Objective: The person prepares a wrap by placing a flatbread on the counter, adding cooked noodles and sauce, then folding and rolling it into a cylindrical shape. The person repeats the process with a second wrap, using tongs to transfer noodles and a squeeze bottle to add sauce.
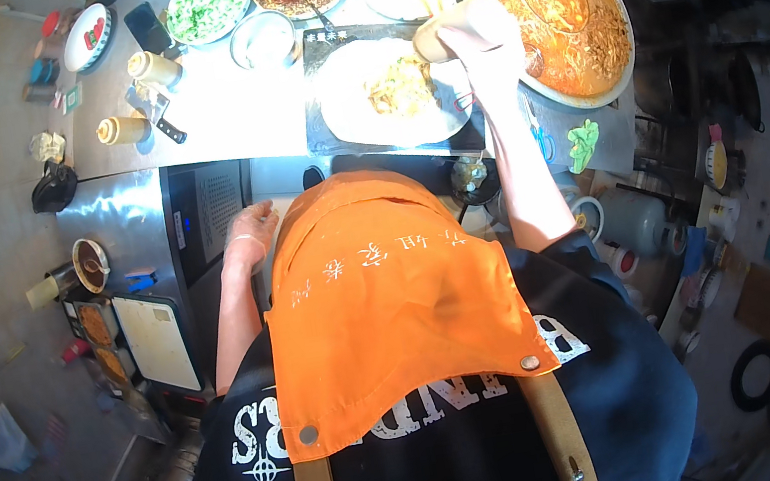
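We grip a tan container (430,40) in our right hand (486,41) near the food (399,89), our left hand (252,233) loosely open by the apron (391,310).

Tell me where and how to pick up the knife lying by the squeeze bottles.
Grip the black handle, probably best with the left hand, coming from the near side: it forms the knife's near end, while the blade points away.
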Tool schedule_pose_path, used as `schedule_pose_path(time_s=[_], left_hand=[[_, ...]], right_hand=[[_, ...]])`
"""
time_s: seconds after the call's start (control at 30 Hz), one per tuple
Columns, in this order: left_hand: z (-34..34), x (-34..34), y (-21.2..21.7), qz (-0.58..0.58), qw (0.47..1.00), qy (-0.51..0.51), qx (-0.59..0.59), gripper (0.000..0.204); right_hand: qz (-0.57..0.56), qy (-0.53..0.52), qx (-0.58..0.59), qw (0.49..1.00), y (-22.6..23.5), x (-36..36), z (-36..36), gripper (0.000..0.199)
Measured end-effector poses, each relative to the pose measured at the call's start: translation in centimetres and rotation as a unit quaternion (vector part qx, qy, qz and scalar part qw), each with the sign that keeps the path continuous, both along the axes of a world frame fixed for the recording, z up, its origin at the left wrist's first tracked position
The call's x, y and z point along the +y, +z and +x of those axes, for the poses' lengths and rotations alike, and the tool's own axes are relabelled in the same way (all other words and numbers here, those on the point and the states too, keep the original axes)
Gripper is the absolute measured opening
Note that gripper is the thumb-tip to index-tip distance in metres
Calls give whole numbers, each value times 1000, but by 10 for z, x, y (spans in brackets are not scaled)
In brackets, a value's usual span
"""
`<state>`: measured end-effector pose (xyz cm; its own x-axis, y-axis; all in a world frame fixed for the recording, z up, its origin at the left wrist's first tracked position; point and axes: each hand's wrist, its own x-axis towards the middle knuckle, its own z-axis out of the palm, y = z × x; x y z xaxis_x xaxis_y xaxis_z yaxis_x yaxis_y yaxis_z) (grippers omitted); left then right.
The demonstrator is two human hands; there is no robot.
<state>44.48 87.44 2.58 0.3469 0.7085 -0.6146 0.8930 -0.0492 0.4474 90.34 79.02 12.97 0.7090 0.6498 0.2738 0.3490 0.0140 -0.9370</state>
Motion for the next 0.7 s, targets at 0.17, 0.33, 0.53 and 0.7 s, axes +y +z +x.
schedule_pose_path(time_s=[0.17, 0.33, 0.53, 0.7], left_hand=[[-7, 22, -1, -14, 999, 6, -31, 42], [-12, 44, -5, -23, 998, -51, -2, 44], [-35, 71, -15, -35, 996, -45, -61, 41], [-65, 94, -26, -43, 994, -103, -6, 41]], right_hand=[[-5, -104, 42, 994, -13, -6, -20, 66], [59, -144, 91, 984, -56, -23, -20, 54], [207, -197, 464, 838, -74, -10, -29, 38], [46, 27, 644, 763, -91, 66, -146, 53]])
